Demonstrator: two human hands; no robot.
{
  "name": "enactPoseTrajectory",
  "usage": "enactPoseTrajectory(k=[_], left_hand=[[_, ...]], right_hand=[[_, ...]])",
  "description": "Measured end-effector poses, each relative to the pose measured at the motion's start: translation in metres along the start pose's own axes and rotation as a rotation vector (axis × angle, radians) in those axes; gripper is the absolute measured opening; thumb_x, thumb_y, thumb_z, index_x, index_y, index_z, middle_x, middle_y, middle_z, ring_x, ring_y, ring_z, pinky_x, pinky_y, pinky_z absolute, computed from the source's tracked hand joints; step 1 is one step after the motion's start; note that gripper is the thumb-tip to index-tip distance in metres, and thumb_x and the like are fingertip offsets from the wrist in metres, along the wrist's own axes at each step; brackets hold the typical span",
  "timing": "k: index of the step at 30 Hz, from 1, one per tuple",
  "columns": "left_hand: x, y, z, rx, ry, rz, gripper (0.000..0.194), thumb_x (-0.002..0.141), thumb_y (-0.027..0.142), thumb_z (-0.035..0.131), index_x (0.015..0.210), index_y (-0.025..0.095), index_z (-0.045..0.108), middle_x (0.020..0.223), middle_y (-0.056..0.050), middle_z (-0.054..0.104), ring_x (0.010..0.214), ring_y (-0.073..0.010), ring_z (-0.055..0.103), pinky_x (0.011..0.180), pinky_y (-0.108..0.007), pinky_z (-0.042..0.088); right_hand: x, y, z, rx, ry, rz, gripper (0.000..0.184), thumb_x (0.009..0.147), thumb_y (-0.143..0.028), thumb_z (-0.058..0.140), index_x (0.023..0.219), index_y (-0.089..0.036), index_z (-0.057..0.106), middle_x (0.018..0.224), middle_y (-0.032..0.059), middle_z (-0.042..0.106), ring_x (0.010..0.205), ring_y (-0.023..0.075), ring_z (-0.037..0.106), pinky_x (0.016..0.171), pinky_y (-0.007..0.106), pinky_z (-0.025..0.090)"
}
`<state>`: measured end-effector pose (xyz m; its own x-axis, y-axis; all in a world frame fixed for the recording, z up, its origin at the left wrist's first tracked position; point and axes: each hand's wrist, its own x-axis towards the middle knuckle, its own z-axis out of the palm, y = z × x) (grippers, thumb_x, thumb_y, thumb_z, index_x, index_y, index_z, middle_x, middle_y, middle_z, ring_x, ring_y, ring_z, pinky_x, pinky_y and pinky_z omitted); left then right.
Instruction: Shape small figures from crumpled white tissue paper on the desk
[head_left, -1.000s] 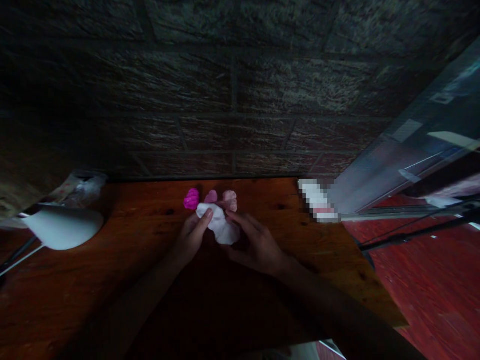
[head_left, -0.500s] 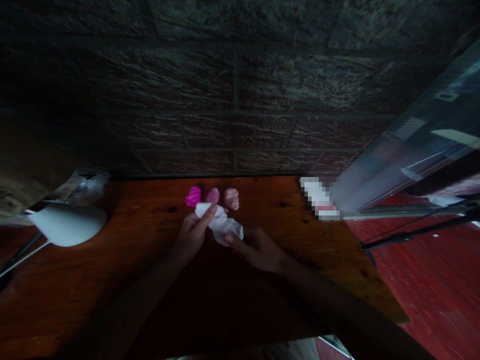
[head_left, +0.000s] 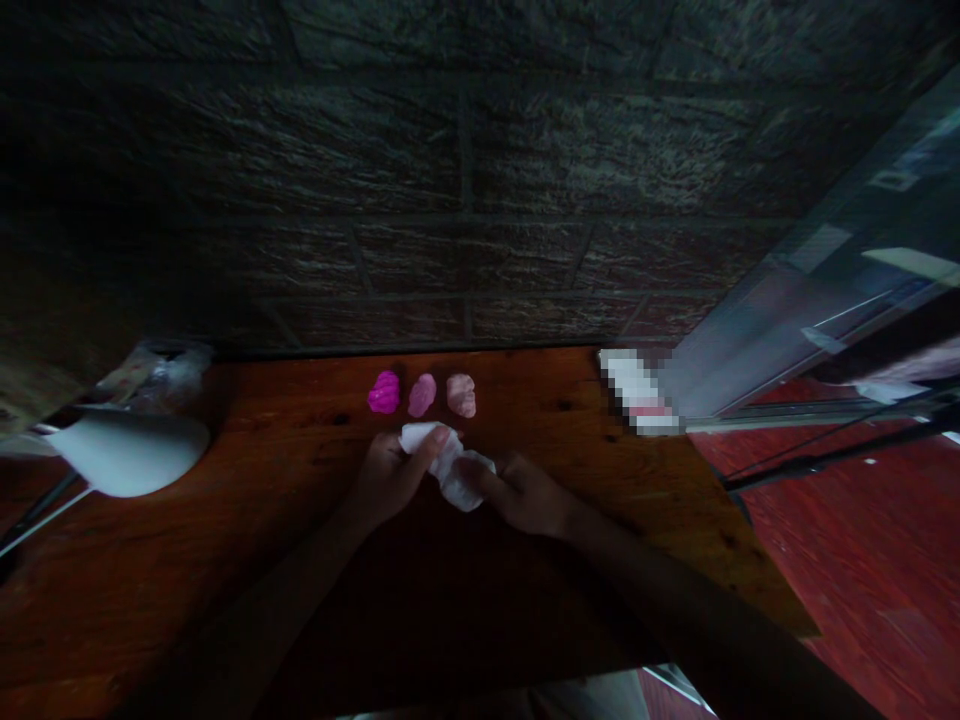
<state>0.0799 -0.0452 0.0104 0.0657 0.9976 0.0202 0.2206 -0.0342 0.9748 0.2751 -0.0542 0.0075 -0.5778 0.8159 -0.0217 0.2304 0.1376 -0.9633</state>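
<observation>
Both hands hold a soft, crumpled white piece [head_left: 459,482] above the wooden table; whether it is tissue, cloth or clay I cannot tell. My left hand [head_left: 390,475] pinches its upper left part, thumb on top. On the other end, my right hand [head_left: 521,492] is closed with its thumb pressed over the piece, and its other fingers are mostly hidden. Just beyond the hands lie three clay-like lumps in a row: a magenta lump [head_left: 384,392], a pink lump [head_left: 422,396] and a pale pink lump [head_left: 461,395]. Neither hand touches them.
On the wooden table [head_left: 285,420], a white lamp head [head_left: 135,452] stands at the left, with clear plastic packaging [head_left: 176,375] behind it. A blurred-out white object [head_left: 641,392] lies at the right. A brick-patterned wall [head_left: 405,250] bounds the back; red floor [head_left: 847,520] shows to the right.
The hands have drawn slightly nearer to me with the white piece, baring the pink lump fully. My right thumb has moved further over the piece, which is more bunched.
</observation>
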Motion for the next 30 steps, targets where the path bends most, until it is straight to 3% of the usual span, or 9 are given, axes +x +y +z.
enactPoseTrajectory(k=[4, 8, 13, 16, 21, 26, 30], left_hand=[[0.004, -0.001, -0.005, 0.069, -0.040, 0.006, 0.060, 0.082, 0.072, 0.062, 0.052, 0.020, 0.061, 0.050, -0.002, 0.061, 0.049, -0.0171, 0.058, 0.055, -0.029, 0.051], [0.006, 0.001, -0.011, 0.199, -0.047, 0.091, 0.055, 0.087, 0.060, 0.060, 0.050, 0.021, 0.049, 0.046, 0.003, 0.050, 0.046, -0.0123, 0.047, 0.048, -0.025, 0.041], [0.002, 0.001, -0.009, 0.279, -0.055, 0.190, 0.050, 0.093, 0.048, 0.052, 0.052, 0.022, 0.045, 0.046, 0.004, 0.046, 0.044, -0.0105, 0.042, 0.046, -0.024, 0.036], [-0.002, 0.001, -0.006, 0.295, -0.056, 0.213, 0.050, 0.093, 0.047, 0.053, 0.050, 0.022, 0.044, 0.045, 0.004, 0.047, 0.043, -0.0101, 0.042, 0.045, -0.023, 0.035], [-0.001, 0.004, -0.007, 0.258, -0.034, 0.115, 0.054, 0.088, 0.056, 0.054, 0.045, 0.023, 0.048, 0.039, 0.002, 0.048, 0.038, -0.0115, 0.045, 0.042, -0.024, 0.036], [0.003, 0.004, -0.012, 0.219, -0.097, 0.025, 0.055, 0.085, 0.062, 0.056, 0.049, 0.021, 0.057, 0.043, -0.001, 0.057, 0.042, -0.0142, 0.054, 0.046, -0.025, 0.043], [0.003, 0.007, -0.014, 0.252, -0.126, -0.054, 0.046, 0.080, 0.058, 0.066, 0.054, 0.020, 0.061, 0.045, 0.001, 0.057, 0.042, -0.0129, 0.052, 0.044, -0.024, 0.040]], right_hand=[[-0.003, 0.006, -0.004, -0.059, -0.069, -0.127, 0.061, 0.102, -0.064, 0.036, 0.063, -0.019, 0.050, 0.060, -0.0022, 0.048, 0.055, 0.0096, 0.045, 0.054, 0.023, 0.039], [-0.003, 0.009, -0.007, -0.178, -0.041, -0.229, 0.051, 0.105, -0.048, 0.037, 0.065, -0.020, 0.049, 0.060, -0.0028, 0.047, 0.053, 0.0089, 0.044, 0.055, 0.023, 0.037], [-0.001, 0.006, -0.011, -0.209, -0.011, -0.190, 0.037, 0.099, -0.046, 0.056, 0.074, -0.018, 0.057, 0.066, -0.0026, 0.055, 0.058, 0.0096, 0.050, 0.058, 0.022, 0.038], [0.000, 0.006, -0.011, -0.191, -0.015, -0.155, 0.037, 0.100, -0.046, 0.055, 0.078, -0.018, 0.059, 0.067, -0.0024, 0.057, 0.059, 0.0098, 0.051, 0.059, 0.022, 0.039], [0.001, 0.005, -0.010, -0.071, -0.056, -0.213, 0.042, 0.104, -0.053, 0.048, 0.084, -0.018, 0.060, 0.073, -0.0011, 0.059, 0.065, 0.0109, 0.053, 0.063, 0.022, 0.044], [0.002, 0.003, -0.010, -0.029, 0.014, -0.198, 0.052, 0.102, -0.062, 0.048, 0.076, -0.018, 0.056, 0.069, -0.0022, 0.054, 0.063, 0.0104, 0.051, 0.062, 0.022, 0.042], [0.004, 0.006, -0.012, 0.062, 0.053, -0.171, 0.057, 0.096, -0.071, 0.052, 0.076, -0.018, 0.057, 0.069, -0.0024, 0.052, 0.062, 0.0106, 0.048, 0.059, 0.023, 0.040]])
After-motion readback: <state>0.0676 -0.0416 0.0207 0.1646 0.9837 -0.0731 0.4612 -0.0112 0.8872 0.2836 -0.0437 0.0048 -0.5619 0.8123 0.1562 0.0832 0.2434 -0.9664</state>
